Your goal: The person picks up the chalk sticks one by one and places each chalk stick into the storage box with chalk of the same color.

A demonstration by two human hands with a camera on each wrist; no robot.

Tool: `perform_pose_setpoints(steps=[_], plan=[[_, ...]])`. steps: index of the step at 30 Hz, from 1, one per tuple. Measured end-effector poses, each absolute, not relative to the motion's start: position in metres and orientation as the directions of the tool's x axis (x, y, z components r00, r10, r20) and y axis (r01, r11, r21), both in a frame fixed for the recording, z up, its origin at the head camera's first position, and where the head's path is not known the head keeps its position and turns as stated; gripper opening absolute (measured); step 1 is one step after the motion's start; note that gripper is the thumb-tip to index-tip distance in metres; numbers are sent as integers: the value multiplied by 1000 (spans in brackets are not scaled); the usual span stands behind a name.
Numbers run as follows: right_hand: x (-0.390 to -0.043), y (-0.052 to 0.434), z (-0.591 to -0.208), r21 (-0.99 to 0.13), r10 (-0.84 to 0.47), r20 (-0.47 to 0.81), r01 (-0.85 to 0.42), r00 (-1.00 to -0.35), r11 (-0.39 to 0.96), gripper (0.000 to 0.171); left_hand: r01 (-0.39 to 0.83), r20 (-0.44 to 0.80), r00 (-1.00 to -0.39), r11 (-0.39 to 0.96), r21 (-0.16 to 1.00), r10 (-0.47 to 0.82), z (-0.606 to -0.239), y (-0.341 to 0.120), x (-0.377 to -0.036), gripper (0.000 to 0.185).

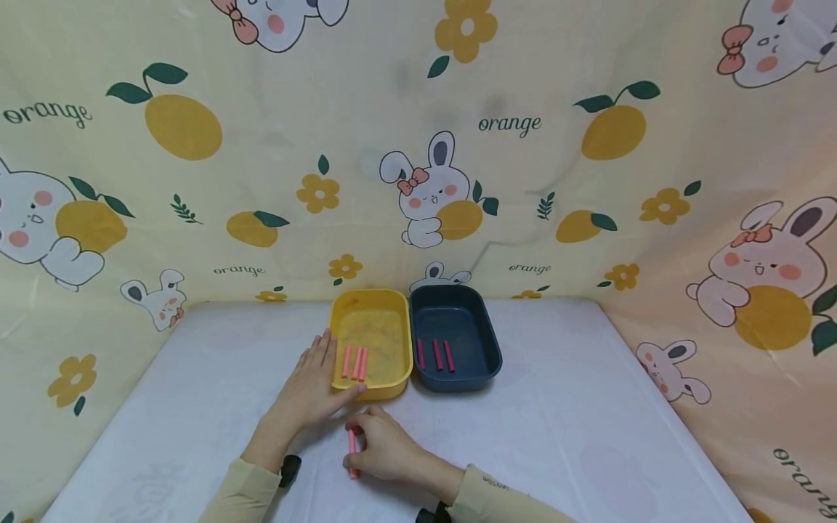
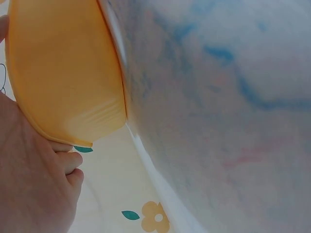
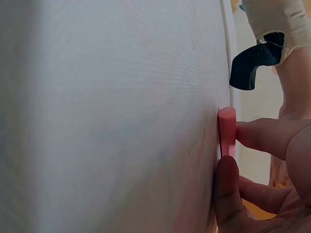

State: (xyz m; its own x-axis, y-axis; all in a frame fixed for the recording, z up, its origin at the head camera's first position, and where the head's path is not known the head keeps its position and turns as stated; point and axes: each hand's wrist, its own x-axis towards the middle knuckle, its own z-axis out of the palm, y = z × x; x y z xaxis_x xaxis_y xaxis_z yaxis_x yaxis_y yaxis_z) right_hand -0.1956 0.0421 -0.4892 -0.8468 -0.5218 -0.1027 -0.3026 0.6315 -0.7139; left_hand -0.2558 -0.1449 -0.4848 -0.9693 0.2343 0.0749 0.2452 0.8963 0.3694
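My right hand (image 1: pixel 392 447) pinches a pink chalk-like stick (image 1: pixel 352 442) between thumb and fingers, low over the white tabletop in front of the yellow tray. In the right wrist view that stick (image 3: pixel 227 127) lies along the table surface, touching it or nearly so. My left hand (image 1: pixel 309 396) rests at the near left corner of the yellow tray (image 1: pixel 399 388), its straight fingers along the left side and the thumb over the front rim. Three pink sticks (image 1: pixel 355 363) lie inside this tray. Left wrist view: the tray's outer wall (image 2: pixel 68 73) beside the palm.
A dark blue tray (image 1: pixel 493 359) stands against the yellow one's right side, holding three darker red sticks (image 1: pixel 438 354). Behind both rises a patterned cloth backdrop (image 1: pixel 392 94). The white tabletop (image 1: pixel 556 450) extends to either side.
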Motion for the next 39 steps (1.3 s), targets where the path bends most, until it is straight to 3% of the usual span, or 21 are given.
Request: perform_pose_setpoints(steps=[14,25,39], plan=[[-196,45,-491,-738,-512,-72,-299,-856,604,39,250,79,-968,893,374,238,-482,-143,-256,115],[-195,47,-490,-834,-504,-118,-190,-855,518,41,249,71,-968,892,376,240,-485,-144,-256,116],[-186,54,-484,-906,-512,-85,-147,-855,396,45,261,83,-965,877,404,249,-483,-146,-253,115]])
